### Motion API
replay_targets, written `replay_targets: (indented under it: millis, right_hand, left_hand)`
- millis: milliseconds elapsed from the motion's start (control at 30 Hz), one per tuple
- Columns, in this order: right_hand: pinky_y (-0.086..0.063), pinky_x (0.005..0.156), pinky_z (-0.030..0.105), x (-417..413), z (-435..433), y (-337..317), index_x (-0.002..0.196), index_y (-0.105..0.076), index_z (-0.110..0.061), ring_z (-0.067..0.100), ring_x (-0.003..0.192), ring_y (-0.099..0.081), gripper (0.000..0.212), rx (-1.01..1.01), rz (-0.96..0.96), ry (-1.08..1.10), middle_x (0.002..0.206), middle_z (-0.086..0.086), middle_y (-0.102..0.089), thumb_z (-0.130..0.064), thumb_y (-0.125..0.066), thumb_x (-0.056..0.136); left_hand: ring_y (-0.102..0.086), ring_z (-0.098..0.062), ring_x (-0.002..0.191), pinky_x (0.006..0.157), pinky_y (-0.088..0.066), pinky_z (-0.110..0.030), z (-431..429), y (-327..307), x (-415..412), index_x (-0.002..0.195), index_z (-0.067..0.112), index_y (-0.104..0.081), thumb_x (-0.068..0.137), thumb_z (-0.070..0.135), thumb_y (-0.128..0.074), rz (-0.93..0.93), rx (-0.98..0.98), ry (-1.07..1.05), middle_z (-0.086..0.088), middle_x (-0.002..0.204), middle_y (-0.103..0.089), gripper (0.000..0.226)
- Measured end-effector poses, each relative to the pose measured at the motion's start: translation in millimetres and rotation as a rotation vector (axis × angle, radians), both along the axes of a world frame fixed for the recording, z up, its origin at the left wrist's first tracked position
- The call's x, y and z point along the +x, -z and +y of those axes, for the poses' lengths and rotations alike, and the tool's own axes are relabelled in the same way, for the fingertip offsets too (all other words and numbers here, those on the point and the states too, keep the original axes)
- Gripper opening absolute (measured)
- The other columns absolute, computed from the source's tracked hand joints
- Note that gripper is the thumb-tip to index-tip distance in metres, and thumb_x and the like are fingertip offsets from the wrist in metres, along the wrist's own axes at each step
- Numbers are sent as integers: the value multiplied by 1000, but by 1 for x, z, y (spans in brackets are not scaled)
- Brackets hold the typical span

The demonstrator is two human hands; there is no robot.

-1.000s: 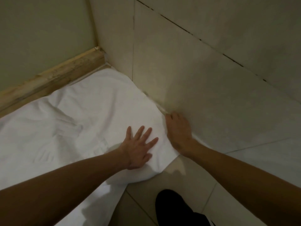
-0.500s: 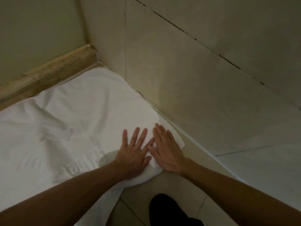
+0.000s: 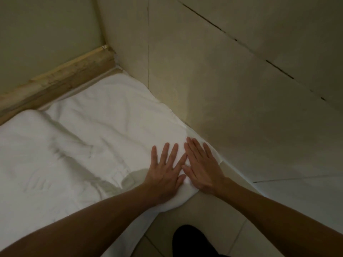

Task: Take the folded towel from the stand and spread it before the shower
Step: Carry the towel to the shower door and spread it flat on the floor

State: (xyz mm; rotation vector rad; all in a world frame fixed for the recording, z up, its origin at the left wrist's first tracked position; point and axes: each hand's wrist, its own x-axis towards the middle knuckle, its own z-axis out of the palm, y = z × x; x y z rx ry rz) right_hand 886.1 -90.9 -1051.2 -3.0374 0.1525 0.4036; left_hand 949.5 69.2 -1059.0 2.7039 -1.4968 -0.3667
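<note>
The white towel [image 3: 78, 145] lies spread over the tiled floor, wrinkled in its middle, with one corner tucked into the angle of the two walls. Both hands lie flat on its near right corner. My left hand [image 3: 166, 172] presses down with fingers straight and spread. Right beside it my right hand [image 3: 203, 167] presses the edge that runs along the tiled wall, fingers straight too. The two hands touch at the fingers. Neither hand holds anything.
A tiled wall [image 3: 241, 89] rises to the right, close to the towel's edge. A worn wooden threshold [image 3: 55, 80] runs along the towel's far side under a pale panel. Bare floor tiles [image 3: 213, 219] lie near me, with a dark foot [image 3: 191, 242] at the bottom.
My right hand left the towel's edge by the wall and came to lie flat next to my left hand. The towel corner now sits flatter on the floor.
</note>
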Motion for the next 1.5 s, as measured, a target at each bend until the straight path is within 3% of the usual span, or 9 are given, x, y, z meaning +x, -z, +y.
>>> replay_targets:
  millis: [133, 200, 300, 367, 533, 900, 1100, 1333, 1500]
  right_hand:
    - [10, 117, 38, 4, 10, -4, 151, -7, -15, 17, 145, 12, 74, 73, -27, 47, 159, 6, 5, -58, 3, 91]
    - [9, 117, 37, 15, 18, -9, 151, -9, -14, 18, 146, 10, 71, 93, -58, 12, 159, 7, 3, -55, 0, 92]
    - [5, 118, 37, 45, 35, -19, 151, -8, -13, 21, 146, 5, 68, 102, -98, -84, 159, 9, 4, -50, 1, 94]
    - [6, 118, 35, 71, 46, -21, 151, -6, -11, 22, 146, 5, 61, 132, -113, -122, 159, 11, 4, -44, -9, 99]
    - [7, 115, 31, 134, 54, -19, 150, 2, -9, 25, 146, 8, 59, 117, -60, -167, 158, 14, 10, -28, -26, 102]
    - [3, 118, 36, 232, 49, -6, 150, -1, -10, 26, 146, 7, 60, 56, -79, -221, 159, 13, 7, -40, -17, 101]
    - [8, 117, 43, 225, 57, 12, 150, 2, -12, 30, 145, 11, 75, 1, -100, -256, 158, 14, 9, -55, 2, 90]
    - [13, 116, 44, 228, 55, 12, 150, 5, -12, 29, 143, 19, 78, -1, -96, -345, 157, 12, 17, -59, 0, 88]
    - [10, 116, 40, 249, 67, 4, 150, -10, -10, 26, 146, 6, 64, 84, -196, -297, 159, 13, 3, -44, -11, 96]
  left_hand:
    - [16, -33, 145, 111, 19, -54, 8, -1, 22, 152, 22, 3, 92, 56, 5, -9, 22, 2, -12, 159, 13, 69]
    - [19, -32, 144, 106, 26, -50, 19, -3, 45, 151, 22, 8, 92, 55, 3, -35, 27, -87, -12, 158, 17, 67]
    - [18, -34, 144, 109, 19, -53, 41, -8, 89, 150, 20, 11, 93, 53, -2, -93, 77, -290, -14, 157, 19, 67]
    - [22, -35, 143, 110, 16, -56, 53, -8, 115, 149, 22, 17, 92, 56, -1, -93, 106, -378, -13, 156, 24, 69]
    - [26, -34, 141, 108, 15, -61, 66, -5, 150, 147, 30, 20, 88, 64, 0, -28, 142, -429, -8, 155, 29, 71]
    - [28, -31, 141, 111, 14, -59, 65, 12, 202, 141, 35, 30, 85, 70, 2, -35, 77, -490, -6, 154, 30, 72]
    - [29, -28, 141, 109, 19, -58, 73, 20, 195, 140, 40, 31, 80, 74, 9, -67, 19, -525, -3, 154, 30, 73]
    - [22, -29, 144, 109, 18, -59, 78, 16, 187, 145, 39, 21, 76, 76, 5, -49, 5, -575, -5, 157, 22, 80]
    - [25, -31, 142, 111, 17, -57, 73, 7, 220, 148, 32, 18, 81, 72, 1, -64, -16, -600, -8, 156, 27, 80]
